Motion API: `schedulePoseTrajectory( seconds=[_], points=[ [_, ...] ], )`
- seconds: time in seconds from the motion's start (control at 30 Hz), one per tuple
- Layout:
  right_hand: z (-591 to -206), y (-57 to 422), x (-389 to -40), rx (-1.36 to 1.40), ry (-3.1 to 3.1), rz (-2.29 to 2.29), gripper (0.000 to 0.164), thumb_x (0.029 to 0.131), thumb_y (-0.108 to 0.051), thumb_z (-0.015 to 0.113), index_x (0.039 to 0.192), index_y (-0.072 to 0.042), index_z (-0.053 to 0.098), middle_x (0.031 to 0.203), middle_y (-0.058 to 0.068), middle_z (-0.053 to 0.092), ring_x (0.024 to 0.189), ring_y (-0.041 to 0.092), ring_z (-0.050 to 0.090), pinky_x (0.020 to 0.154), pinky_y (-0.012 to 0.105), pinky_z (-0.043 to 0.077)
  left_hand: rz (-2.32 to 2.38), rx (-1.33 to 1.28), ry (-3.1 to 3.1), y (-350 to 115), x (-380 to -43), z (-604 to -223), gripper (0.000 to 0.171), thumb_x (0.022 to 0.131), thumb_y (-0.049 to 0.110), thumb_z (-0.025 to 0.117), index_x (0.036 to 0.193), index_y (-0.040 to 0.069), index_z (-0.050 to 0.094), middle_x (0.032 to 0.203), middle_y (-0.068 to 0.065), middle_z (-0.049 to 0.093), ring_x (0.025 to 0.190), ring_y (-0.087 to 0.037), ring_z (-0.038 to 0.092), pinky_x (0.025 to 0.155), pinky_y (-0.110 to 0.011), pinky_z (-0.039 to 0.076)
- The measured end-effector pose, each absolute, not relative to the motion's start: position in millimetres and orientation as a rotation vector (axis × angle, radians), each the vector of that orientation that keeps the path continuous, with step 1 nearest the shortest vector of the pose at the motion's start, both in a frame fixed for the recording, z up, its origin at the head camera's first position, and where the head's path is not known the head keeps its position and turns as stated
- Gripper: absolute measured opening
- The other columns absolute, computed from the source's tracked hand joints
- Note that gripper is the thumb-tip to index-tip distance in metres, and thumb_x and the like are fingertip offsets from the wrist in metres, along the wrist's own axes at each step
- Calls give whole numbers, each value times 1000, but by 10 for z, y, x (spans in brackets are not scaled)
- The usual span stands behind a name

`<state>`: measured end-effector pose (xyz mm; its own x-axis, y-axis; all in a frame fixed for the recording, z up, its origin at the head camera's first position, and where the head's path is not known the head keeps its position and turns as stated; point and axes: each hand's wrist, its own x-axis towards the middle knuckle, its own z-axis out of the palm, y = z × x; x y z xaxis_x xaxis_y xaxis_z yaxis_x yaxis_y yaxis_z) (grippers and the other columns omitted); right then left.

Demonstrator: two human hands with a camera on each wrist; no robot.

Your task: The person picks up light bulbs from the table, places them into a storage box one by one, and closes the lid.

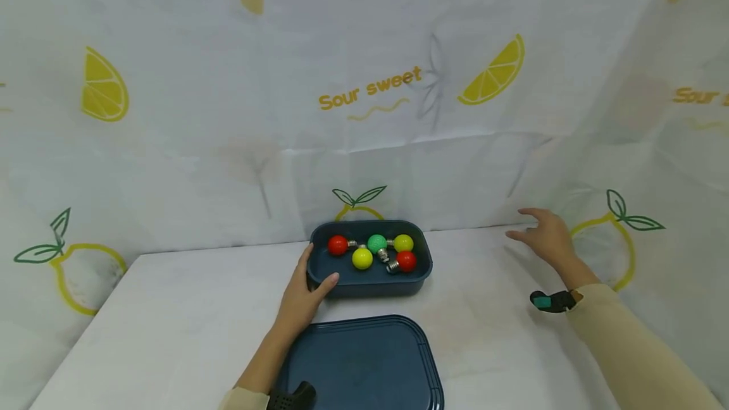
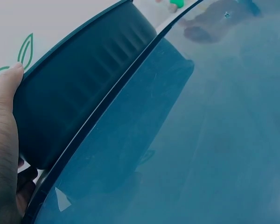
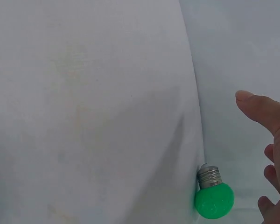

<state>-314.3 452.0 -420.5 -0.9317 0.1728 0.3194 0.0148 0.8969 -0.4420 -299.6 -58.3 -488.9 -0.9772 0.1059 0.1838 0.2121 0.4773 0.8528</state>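
Note:
My left hand [image 1: 304, 288] grips the left end of a dark blue plastic bin [image 1: 364, 290], thumb at its front rim. The left wrist view shows the thumb along the bin's wall [image 2: 79, 84] and fingers low beside it. Inside the bin lie small light bulbs: red bulbs [image 1: 338, 245], yellow bulbs [image 1: 362, 258] and a green bulb [image 1: 377, 243]. My right hand [image 1: 547, 238] is off to the right, thumb and fingers spread apart and holding nothing. Near it in the right wrist view, another green bulb [image 3: 214, 199] with a metal screw base sits at the table's edge; the head view does not show it.
A dark blue tray [image 1: 364, 359] lies in front of the bin, under my left forearm. The white-covered table [image 1: 171, 321] meets a white sheet [image 1: 228, 112] printed with lemons, which hangs behind and to the right.

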Motion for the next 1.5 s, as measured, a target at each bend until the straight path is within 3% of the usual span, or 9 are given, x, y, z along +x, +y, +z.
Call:
schedulePoseTrajectory(
  seconds=[0.23,0.63,0.9,1.13,1.27,1.5],
  points=[
    [-4212,4838,-3007,-253,-2795,609,72,88,-35,76,138,10,50,143,43,42,128,60,41,97,68,43,-1552,-323,-2604,-511,-2995,-4862,88,92,57,66,162,31,20,169,-7,26,155,-33,28,123,-61,25],
    [-4421,5002,-2850,-303,-2809,603,64,85,-15,76,134,16,48,135,45,46,119,62,46,96,69,43,-1546,-365,-2617,-508,-3024,-4834,89,91,60,64,162,31,19,169,-6,25,155,-31,28,124,-60,25],
    [-4501,5011,-2882,-348,-2817,552,59,89,-17,73,133,15,51,129,45,50,113,60,52,90,66,48,-1557,-341,-2609,-508,-3013,-4848,89,91,61,65,162,32,20,169,-6,25,155,-32,29,123,-60,25],
    [-4576,4913,-2885,-365,-2782,580,56,95,-35,71,130,7,59,131,42,53,109,55,54,86,64,48,-1569,-341,-2595,-524,-3000,-4844,89,91,59,65,162,31,20,169,-6,25,155,-31,28,124,-59,25],
    [-4593,4846,-2918,-391,-2761,556,51,94,-33,72,127,5,62,128,40,55,104,51,56,81,58,47,-1570,-340,-2589,-547,-3006,-4854,89,92,59,65,162,30,20,169,-7,25,155,-32,28,124,-59,25],
    [-4596,4705,-2967,-406,-2749,574,46,94,-29,73,126,3,64,129,38,56,110,52,55,85,60,47,-1563,-311,-2593,-603,-3015,-4880,89,91,61,64,162,30,20,169,-7,26,155,-32,29,124,-59,25]
  ],
)
